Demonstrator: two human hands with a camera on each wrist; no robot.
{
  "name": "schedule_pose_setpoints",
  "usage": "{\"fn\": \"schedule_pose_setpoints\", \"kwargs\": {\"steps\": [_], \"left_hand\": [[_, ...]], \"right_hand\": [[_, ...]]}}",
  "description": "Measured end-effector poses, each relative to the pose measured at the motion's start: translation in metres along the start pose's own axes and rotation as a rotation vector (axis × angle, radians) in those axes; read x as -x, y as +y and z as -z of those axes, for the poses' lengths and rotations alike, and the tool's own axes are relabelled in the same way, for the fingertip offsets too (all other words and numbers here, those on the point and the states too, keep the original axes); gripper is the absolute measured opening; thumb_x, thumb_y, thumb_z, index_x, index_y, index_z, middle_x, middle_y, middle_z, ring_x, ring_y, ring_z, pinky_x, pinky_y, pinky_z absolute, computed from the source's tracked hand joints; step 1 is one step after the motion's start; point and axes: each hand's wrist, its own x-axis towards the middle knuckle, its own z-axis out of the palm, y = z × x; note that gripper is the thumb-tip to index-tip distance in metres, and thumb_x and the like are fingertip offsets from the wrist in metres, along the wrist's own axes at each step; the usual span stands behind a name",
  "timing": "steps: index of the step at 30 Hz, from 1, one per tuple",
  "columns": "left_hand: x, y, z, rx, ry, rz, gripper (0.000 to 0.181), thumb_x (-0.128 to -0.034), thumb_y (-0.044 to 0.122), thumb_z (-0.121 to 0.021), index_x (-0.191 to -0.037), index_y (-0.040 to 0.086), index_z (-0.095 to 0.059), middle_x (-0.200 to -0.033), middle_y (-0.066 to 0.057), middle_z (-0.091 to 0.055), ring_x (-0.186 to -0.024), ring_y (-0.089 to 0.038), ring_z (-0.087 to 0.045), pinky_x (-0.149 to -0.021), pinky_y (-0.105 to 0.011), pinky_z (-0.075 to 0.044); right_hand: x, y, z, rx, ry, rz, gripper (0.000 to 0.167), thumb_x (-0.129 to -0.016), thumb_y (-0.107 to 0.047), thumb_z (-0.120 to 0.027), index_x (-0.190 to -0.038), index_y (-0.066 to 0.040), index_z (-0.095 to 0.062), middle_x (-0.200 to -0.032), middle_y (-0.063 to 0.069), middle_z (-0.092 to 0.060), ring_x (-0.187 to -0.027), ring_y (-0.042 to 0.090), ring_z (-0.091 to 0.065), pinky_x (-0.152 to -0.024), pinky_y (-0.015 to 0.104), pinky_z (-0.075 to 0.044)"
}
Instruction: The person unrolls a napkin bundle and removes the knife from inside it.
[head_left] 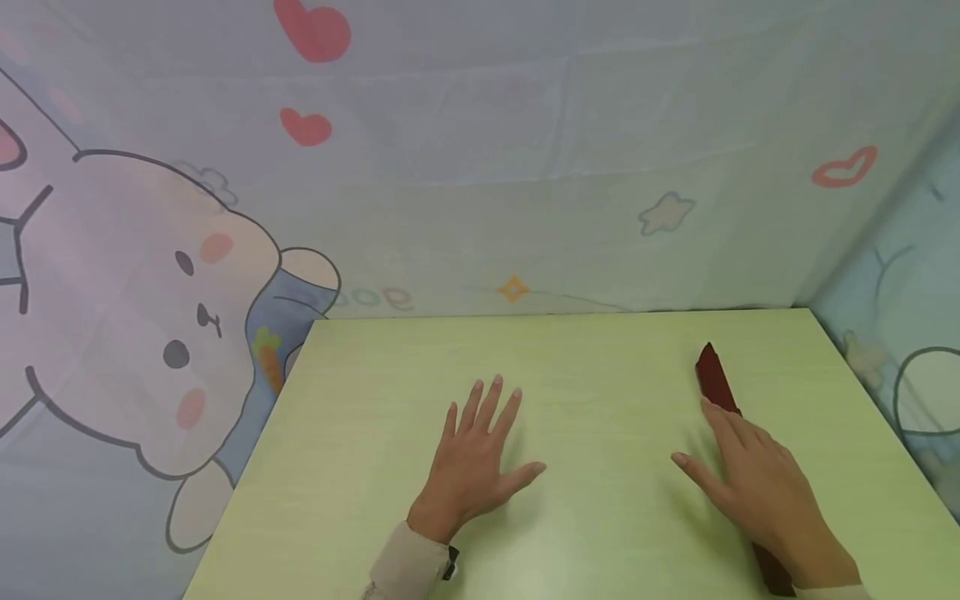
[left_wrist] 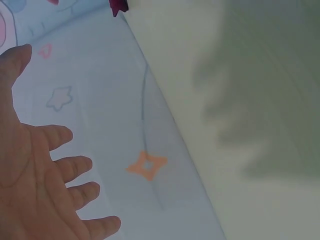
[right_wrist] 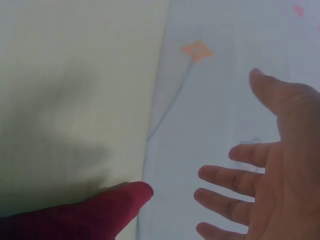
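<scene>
A long, narrow, dark red thing (head_left: 717, 383) lies along the right side of the table, its kind not clear. One end of it (right_wrist: 120, 200) shows in the right wrist view, and a small tip (left_wrist: 118, 7) at the top of the left wrist view. Above its middle my right hand (head_left: 765, 483) hovers with fingers extended and thumb spread, hiding part of it. Further left, my left hand (head_left: 468, 467) is held over the table, fingers spread and holding nothing. Both palms (left_wrist: 30, 175) are bare in the wrist views.
The pale green table (head_left: 585, 375) meets a cloth backdrop (head_left: 480, 167) printed with hearts, a star and a rabbit (head_left: 150, 308) at the left. Another cloth side (head_left: 922, 292) borders the table's right edge. Shadows of the hands fall on the tabletop.
</scene>
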Motion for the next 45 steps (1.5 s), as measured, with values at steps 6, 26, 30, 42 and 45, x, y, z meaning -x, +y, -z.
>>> {"fn": "schedule_pose_setpoints", "kwargs": {"steps": [6,26,30,42,45], "left_hand": [[-0.013,0.016,-0.011,-0.016,0.037,-0.061,0.091,-0.0930,0.075,-0.046,-0.163,0.022,-0.024,-0.170,-0.007,-0.019,-0.156,-0.031,-0.017,-0.117,-0.063,-0.027],[-0.050,0.068,-0.033,-0.059,-0.022,-0.213,0.090,-0.0940,0.076,-0.041,-0.164,0.024,-0.019,-0.171,-0.005,-0.016,-0.157,-0.028,-0.016,-0.119,-0.059,-0.028],[-0.054,0.078,-0.040,-0.089,-0.028,-0.232,0.090,-0.0938,0.077,-0.040,-0.164,0.024,-0.020,-0.171,-0.004,-0.016,-0.156,-0.027,-0.018,-0.118,-0.058,-0.029],[-0.069,0.111,-0.054,-0.183,-0.032,-0.315,0.090,-0.0924,0.081,-0.035,-0.163,0.026,-0.023,-0.170,-0.002,-0.020,-0.155,-0.025,-0.022,-0.117,-0.053,-0.034],[-0.074,0.121,-0.058,-0.202,-0.019,-0.344,0.090,-0.0920,0.081,-0.035,-0.163,0.026,-0.025,-0.169,-0.002,-0.022,-0.155,-0.025,-0.023,-0.116,-0.052,-0.035]], "right_hand": [[0.010,0.011,-0.003,0.013,-0.037,-0.056,0.083,-0.098,-0.059,-0.058,-0.154,-0.001,-0.038,-0.144,0.028,-0.050,-0.125,0.050,-0.050,-0.093,0.069,-0.043],[0.049,0.048,-0.014,0.000,-0.162,-0.222,0.070,-0.099,-0.052,-0.061,-0.141,0.002,-0.052,-0.134,0.030,-0.053,-0.116,0.051,-0.055,-0.079,0.067,-0.050],[0.052,0.053,-0.016,-0.001,-0.198,-0.237,0.071,-0.095,-0.049,-0.068,-0.140,0.003,-0.052,-0.134,0.030,-0.052,-0.114,0.051,-0.057,-0.077,0.063,-0.052],[0.059,0.054,-0.024,0.022,-0.240,-0.334,0.081,-0.085,-0.046,-0.079,-0.143,0.002,-0.049,-0.123,0.031,-0.056,-0.091,0.033,-0.064,-0.065,0.052,-0.056],[0.060,0.053,-0.023,0.021,-0.233,-0.345,0.081,-0.086,-0.047,-0.078,-0.142,0.004,-0.049,-0.118,0.031,-0.058,-0.088,0.032,-0.065,-0.064,0.051,-0.055]]}}
